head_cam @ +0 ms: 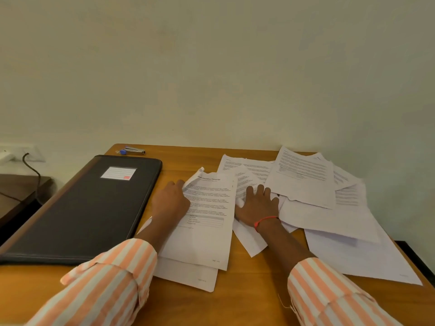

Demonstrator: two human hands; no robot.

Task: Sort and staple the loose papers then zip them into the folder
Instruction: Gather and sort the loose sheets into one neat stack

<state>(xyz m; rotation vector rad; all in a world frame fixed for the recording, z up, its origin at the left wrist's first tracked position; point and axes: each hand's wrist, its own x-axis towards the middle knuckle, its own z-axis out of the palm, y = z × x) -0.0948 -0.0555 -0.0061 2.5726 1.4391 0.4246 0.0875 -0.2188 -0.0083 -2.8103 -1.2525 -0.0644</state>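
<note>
Loose printed papers (306,182) lie scattered over the middle and right of the wooden table (249,292). My left hand (170,202) grips the left edge of a printed sheet (209,222), whose top corner curls up. My right hand (257,204) rests flat with spread fingers on the overlapping sheets just right of that page. A black zip folder (89,212) with a white label lies closed on the left. A small stapler (134,151) sits at the table's far edge behind the folder.
The table stands against a plain wall (211,67). A lower dark side table (18,194) with a cable and a wall socket is at the far left. Bare wood shows at the table's near edge between my striped sleeves.
</note>
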